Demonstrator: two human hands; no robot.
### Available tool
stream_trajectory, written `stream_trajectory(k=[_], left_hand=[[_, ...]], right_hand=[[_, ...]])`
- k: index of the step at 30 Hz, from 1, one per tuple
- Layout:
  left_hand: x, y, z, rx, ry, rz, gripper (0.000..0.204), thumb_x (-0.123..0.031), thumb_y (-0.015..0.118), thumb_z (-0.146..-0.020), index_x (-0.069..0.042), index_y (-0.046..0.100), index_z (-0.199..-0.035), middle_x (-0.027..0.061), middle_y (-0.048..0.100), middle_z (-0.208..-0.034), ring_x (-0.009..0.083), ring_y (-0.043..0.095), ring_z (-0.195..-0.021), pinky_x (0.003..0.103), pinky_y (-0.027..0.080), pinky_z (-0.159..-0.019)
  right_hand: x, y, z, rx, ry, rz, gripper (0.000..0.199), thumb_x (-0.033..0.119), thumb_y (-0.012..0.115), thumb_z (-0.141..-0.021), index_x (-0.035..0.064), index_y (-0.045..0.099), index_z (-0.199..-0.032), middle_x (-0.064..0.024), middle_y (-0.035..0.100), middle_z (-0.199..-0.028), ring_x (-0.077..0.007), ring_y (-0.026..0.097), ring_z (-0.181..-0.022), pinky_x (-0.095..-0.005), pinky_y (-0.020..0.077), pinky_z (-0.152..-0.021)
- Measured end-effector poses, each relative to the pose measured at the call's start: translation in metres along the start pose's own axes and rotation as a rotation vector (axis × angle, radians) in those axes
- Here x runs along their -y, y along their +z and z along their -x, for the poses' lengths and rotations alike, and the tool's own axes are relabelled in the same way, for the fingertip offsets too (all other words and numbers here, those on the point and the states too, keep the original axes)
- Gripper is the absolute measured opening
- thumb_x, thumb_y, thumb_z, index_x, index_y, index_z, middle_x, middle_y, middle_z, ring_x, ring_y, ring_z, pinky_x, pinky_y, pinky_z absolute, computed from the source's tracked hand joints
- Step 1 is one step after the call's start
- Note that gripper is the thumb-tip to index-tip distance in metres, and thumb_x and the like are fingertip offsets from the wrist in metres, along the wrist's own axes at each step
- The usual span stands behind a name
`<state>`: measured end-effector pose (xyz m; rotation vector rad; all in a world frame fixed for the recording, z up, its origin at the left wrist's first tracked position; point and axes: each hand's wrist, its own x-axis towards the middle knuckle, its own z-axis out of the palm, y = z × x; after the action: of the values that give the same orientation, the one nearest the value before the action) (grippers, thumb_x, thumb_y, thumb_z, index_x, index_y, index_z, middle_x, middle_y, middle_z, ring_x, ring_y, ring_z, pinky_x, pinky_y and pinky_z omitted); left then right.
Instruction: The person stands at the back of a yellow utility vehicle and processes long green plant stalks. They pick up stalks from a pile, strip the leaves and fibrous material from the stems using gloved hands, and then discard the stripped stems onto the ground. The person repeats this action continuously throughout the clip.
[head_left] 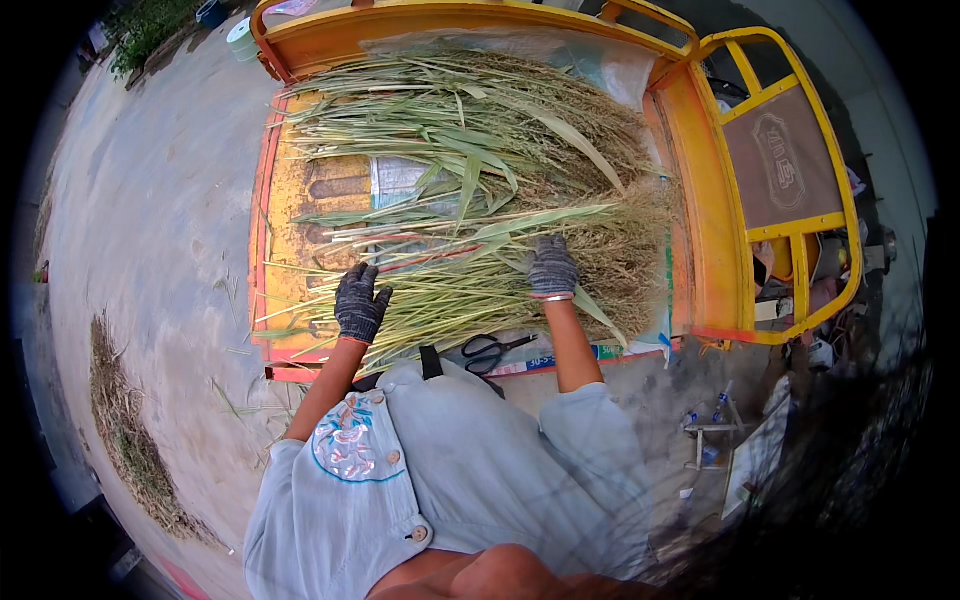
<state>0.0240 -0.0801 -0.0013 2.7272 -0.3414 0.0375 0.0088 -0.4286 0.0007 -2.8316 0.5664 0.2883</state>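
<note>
Two bundles of cut stalks with leaves and brownish, feathery seed heads lie in the yellow cargo bed (283,200). The far bundle (420,115) is the larger. Both my hands wear dark grey knitted gloves. My left hand (362,303) rests over the bare stem ends of the near bundle (440,290), thumb apart from the fingers. Near the seed heads, my right hand (553,268) lies on the same bundle, its fingers stretched forward. Neither hand shows a stalk clearly gripped. Black-handled scissors (487,355) lie at the bed's near edge, in front of my body.
A yellow metal frame with a brown panel (778,155) stands at the bed's right end. Plastic sheeting (625,70) lies under the stalks. On the concrete floor at left is a strip of dry plant scraps (130,430). A small stand (712,430) is at lower right.
</note>
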Motion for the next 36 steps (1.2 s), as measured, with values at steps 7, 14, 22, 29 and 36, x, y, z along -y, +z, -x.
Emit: stream_trajectory(k=[7,14,22,29,36], left_hand=[[-0.058,0.012,-0.035,0.260,0.096,0.034,0.048,-0.031,0.065,-0.072,-0.006,0.053,-0.111,0.0177,0.052,-0.115,0.0338,0.049,-0.105,0.041,0.039,-0.090],[-0.054,0.096,0.005,0.755,0.316,0.243,0.048,-0.025,0.059,-0.075,-0.008,0.050,-0.118,0.0174,0.052,-0.116,0.0325,0.050,-0.105,0.039,0.040,-0.090],[-0.129,0.045,0.011,0.682,0.406,0.078,0.046,-0.024,0.062,-0.071,-0.008,0.051,-0.113,0.0173,0.051,-0.114,0.0326,0.051,-0.102,0.041,0.043,-0.084],[-0.158,-0.025,-0.018,0.032,0.512,-0.046,0.050,-0.030,0.066,-0.067,-0.010,0.052,-0.110,0.0122,0.053,-0.110,0.0306,0.050,-0.100,0.044,0.036,-0.089],[-0.100,0.026,-0.021,0.483,0.234,0.086,0.032,-0.017,0.050,-0.078,-0.008,0.054,-0.109,0.0196,0.059,-0.095,0.0339,0.057,-0.087,0.042,0.045,-0.076]], right_hand=[[-0.030,-0.010,0.020,-0.310,-0.064,0.027,0.030,0.028,0.054,-0.077,0.0049,0.061,-0.094,-0.0177,0.058,-0.096,-0.0319,0.054,-0.091,-0.0449,0.0449,-0.077],[-0.061,-0.048,0.021,-0.478,-0.049,-0.047,0.030,0.022,0.057,-0.074,0.0041,0.059,-0.098,-0.0191,0.055,-0.102,-0.0353,0.052,-0.095,-0.0432,0.0441,-0.082],[-0.089,-0.066,0.022,-0.389,-0.022,0.134,0.035,0.032,0.056,-0.077,0.0094,0.058,-0.103,-0.0171,0.053,-0.111,-0.0315,0.054,-0.099,-0.0438,0.0453,-0.079],[-0.026,-0.037,0.051,0.025,-0.084,-0.009,0.036,0.034,0.056,-0.077,0.0107,0.058,-0.105,-0.0160,0.051,-0.114,-0.0310,0.053,-0.100,-0.0428,0.0448,-0.082],[-0.019,-0.022,0.049,0.013,-0.228,0.042,0.040,0.035,0.056,-0.076,0.0090,0.058,-0.107,-0.0157,0.050,-0.116,-0.0303,0.052,-0.101,-0.0417,0.0434,-0.085]])
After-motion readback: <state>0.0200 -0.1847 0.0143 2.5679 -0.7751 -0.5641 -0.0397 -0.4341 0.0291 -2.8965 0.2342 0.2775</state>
